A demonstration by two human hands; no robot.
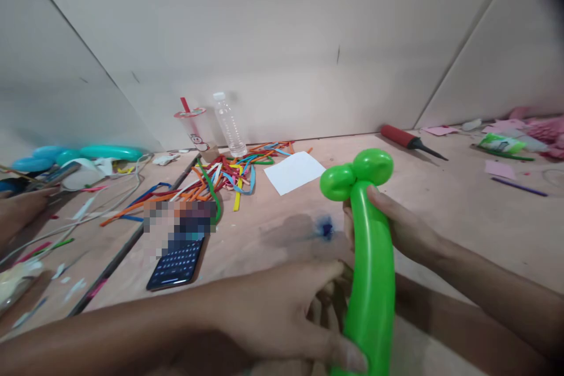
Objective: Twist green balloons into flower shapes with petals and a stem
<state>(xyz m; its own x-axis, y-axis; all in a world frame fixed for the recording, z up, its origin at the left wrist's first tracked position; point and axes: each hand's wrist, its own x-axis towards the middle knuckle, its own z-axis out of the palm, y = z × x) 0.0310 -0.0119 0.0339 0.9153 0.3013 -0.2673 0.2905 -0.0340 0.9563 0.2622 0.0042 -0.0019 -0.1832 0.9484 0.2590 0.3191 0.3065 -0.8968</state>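
Note:
A long green balloon (pixel 372 270) stands nearly upright before me, with two short twisted bubbles at its top. My right hand (pixel 403 220) grips it just below the twist, thumb on the front and fingers partly hidden behind. Lower down, my left hand (pixel 286 305) is closed round the balloon's left side, its thumb pressed against the front. The balloon's bottom end runs out of view. A phone (pixel 176 261) with a keyboard on its screen lies left of my hands, its upper part pixelated.
Uninflated balloons (pixel 224 179) are heaped behind the phone, near a white paper (pixel 295 172), a clear bottle (pixel 230 129) and a cup (pixel 194 129). A red hand pump (pixel 399 137) lies back right. At far left are another person's hand (pixel 22 211) and blue inflated balloons (pixel 110 153).

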